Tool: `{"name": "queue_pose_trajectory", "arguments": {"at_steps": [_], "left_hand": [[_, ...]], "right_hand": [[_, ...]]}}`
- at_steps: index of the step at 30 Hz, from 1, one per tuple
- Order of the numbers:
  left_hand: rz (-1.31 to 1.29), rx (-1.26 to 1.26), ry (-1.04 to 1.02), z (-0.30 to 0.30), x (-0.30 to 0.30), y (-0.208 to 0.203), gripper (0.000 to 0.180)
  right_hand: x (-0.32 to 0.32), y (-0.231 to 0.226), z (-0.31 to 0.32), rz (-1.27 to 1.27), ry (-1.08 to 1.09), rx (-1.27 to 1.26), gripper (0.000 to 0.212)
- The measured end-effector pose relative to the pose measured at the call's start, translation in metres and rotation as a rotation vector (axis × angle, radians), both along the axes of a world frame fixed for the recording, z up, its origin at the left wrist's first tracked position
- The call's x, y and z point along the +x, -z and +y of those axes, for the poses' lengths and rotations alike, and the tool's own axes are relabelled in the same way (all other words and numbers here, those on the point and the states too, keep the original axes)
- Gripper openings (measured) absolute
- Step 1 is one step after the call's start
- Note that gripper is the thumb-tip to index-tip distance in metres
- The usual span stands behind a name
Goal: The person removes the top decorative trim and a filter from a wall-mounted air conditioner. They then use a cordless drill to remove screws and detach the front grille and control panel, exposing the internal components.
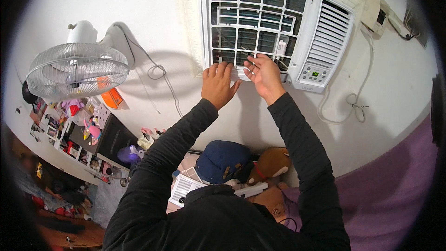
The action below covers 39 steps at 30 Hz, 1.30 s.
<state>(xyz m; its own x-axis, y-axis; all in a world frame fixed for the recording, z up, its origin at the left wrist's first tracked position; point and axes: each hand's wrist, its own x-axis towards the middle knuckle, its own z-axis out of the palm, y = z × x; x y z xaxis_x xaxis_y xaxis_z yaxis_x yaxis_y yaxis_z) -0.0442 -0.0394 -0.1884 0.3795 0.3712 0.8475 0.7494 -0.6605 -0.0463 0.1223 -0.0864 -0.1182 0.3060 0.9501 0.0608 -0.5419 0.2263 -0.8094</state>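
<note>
A white window air conditioner [297, 72] sits in the wall above me, its front showing an open lattice grille [238, 16] with dark fins behind. My left hand [218, 83] is at the grille's bottom edge, fingertips resting on the frame and thumb spread to the side. Just right of it, my right hand [265, 76] is raised to the lowest row of the lattice with its fingers curled in. Something small and pale may be between those fingers; it is too small to name. A white clip-like part [281, 47] stands upright in the lattice above this hand.
A wall fan [76, 69] juts out at left, its cord hanging down the wall. A wall box [375, 14] and looped cable are at right. Below lie a dark blue cap [222, 160], a brown plush toy [269, 165], a slatted white panel [185, 188] and purple cloth [381, 181].
</note>
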Motion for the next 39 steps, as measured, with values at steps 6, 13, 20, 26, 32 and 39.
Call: {"name": "queue_pose_trajectory", "arguments": {"at_steps": [6, 13, 20, 26, 32, 39], "left_hand": [[-0.002, -0.013, 0.019, 0.000, -0.002, 0.000, 0.062], [-0.015, -0.011, 0.019, 0.000, 0.000, 0.001, 0.061], [-0.013, -0.004, 0.023, 0.000, -0.001, 0.001, 0.061], [-0.020, -0.024, 0.031, -0.001, 0.000, 0.003, 0.061], [-0.020, -0.016, 0.026, 0.001, 0.001, 0.001, 0.062], [-0.009, -0.022, 0.024, -0.001, -0.001, 0.003, 0.062]], "right_hand": [[-0.003, 0.000, 0.011, 0.046, 0.038, -0.019, 0.017], [-0.008, 0.002, 0.013, 0.007, 0.078, -0.010, 0.016], [-0.011, 0.002, 0.011, -0.004, 0.091, 0.006, 0.016], [-0.010, 0.003, 0.012, -0.007, 0.085, 0.016, 0.013], [-0.013, 0.002, 0.012, 0.012, 0.111, 0.001, 0.013], [-0.018, -0.001, 0.008, -0.001, 0.118, 0.005, 0.013]]}}
